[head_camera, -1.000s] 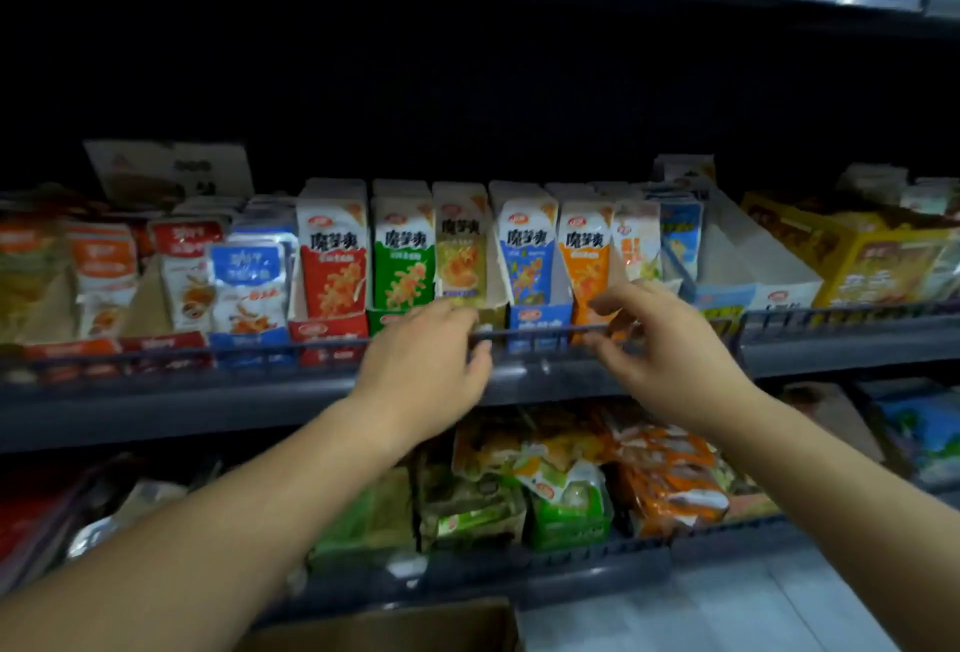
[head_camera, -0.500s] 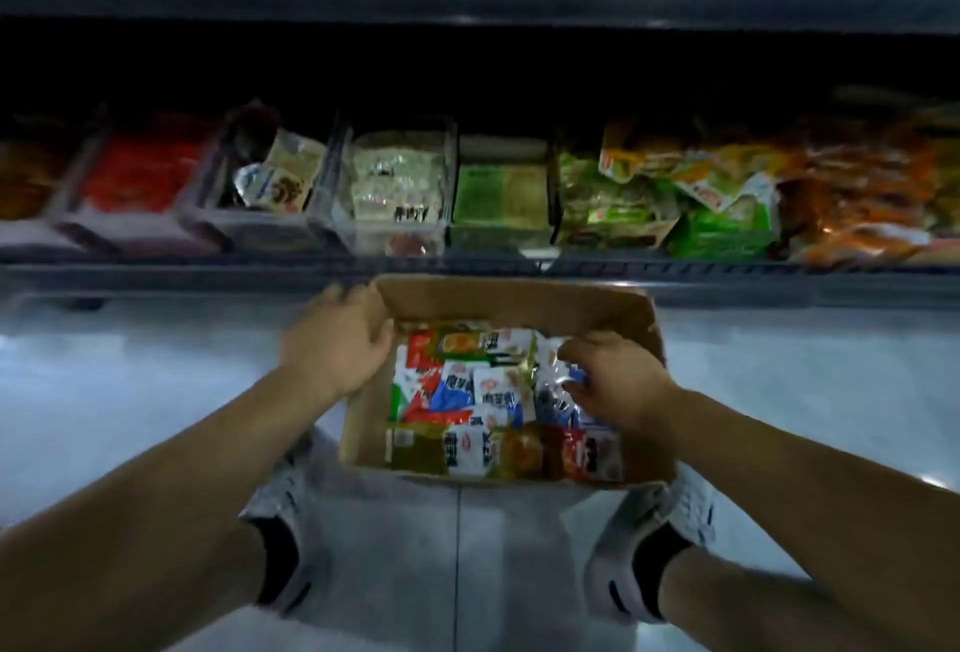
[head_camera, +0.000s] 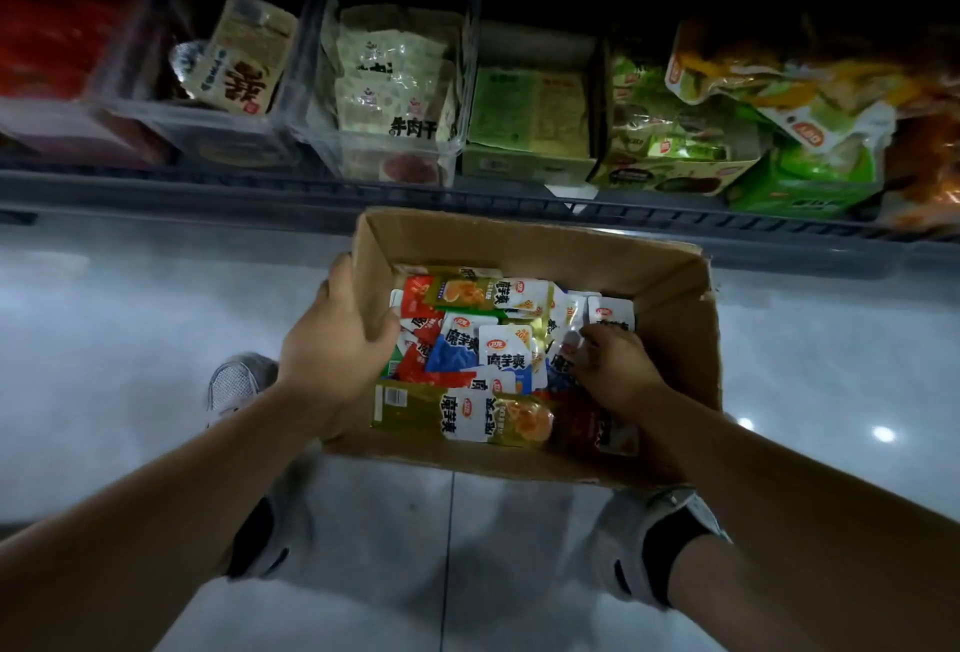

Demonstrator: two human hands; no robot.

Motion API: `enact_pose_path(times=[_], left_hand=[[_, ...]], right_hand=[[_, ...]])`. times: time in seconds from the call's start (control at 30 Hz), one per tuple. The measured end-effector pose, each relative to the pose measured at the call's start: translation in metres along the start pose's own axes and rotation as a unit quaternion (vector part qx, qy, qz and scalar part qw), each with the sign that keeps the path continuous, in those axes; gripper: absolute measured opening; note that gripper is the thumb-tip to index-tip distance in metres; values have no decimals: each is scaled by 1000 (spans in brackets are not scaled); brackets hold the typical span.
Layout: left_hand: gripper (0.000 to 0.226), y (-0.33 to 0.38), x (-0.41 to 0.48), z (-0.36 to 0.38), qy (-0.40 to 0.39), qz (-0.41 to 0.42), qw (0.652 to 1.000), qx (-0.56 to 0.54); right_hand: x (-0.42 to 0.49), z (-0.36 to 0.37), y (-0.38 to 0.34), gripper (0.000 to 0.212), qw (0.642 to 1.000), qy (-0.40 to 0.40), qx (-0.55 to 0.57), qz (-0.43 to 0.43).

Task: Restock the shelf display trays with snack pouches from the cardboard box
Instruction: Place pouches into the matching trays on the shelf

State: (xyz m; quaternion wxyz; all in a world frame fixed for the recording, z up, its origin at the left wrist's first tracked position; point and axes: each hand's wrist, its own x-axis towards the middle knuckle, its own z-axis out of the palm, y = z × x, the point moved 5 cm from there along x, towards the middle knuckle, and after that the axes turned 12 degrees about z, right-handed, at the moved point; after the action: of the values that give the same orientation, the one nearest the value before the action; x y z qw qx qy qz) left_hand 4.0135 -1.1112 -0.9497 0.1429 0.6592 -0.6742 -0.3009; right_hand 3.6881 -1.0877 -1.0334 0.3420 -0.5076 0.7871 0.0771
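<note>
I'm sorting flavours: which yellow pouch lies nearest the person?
The yellow pouch against the box's near wall; the other yellow one lies near the far wall.

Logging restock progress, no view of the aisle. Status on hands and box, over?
Left hand gripping cardboard box left wall. Right hand inside, fingers curled on snack pouches. Nothing covering the box opening.

Pale glossy tiled floor, light reflections
</note>
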Motion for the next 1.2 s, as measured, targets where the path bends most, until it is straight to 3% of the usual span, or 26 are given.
enact_pose_path(times=[0.17,0.33,0.43,0.5,0.57,0.63,0.73,0.87,0.93,1.03,1.2], left_hand=[[63,-2,1,2,12,2,1000,-11],[75,-4,1,4,-8,-6,1000,-25],[94,6,1,-3,23,7,998,55],[89,27,-1,-11,58,75,990,106],[67,48,-4,-9,28,127,991,30],[45,63,-7,1,-63,92,980,-167],[25,77,-15,12,-147,-2,906,-396],[14,60,-14,5,-122,-20,914,-387],[15,36,-8,-7,-56,-57,915,-396],[21,7,-5,-20,7,-84,907,-412],[19,-3,-6,-17,7,-86,903,-421]], right_hand=[[7,-1,-1,16,997,-34,69,28],[-11,-56,-25,11,988,-31,151,-17],[-31,-94,-49,11,981,-15,184,-53],[-46,-109,-65,12,959,-37,275,-63],[-59,-115,-81,12,932,-74,346,-79],[-70,-115,-97,9,921,-102,363,-103],[-80,-108,-117,14,912,-141,358,-143],[-77,-92,-126,16,894,-166,395,-129],[-61,-82,-114,10,916,-117,371,-103],[-31,-51,-85,11,972,-56,218,-65],[3,11,-55,29,988,-63,137,-43]])
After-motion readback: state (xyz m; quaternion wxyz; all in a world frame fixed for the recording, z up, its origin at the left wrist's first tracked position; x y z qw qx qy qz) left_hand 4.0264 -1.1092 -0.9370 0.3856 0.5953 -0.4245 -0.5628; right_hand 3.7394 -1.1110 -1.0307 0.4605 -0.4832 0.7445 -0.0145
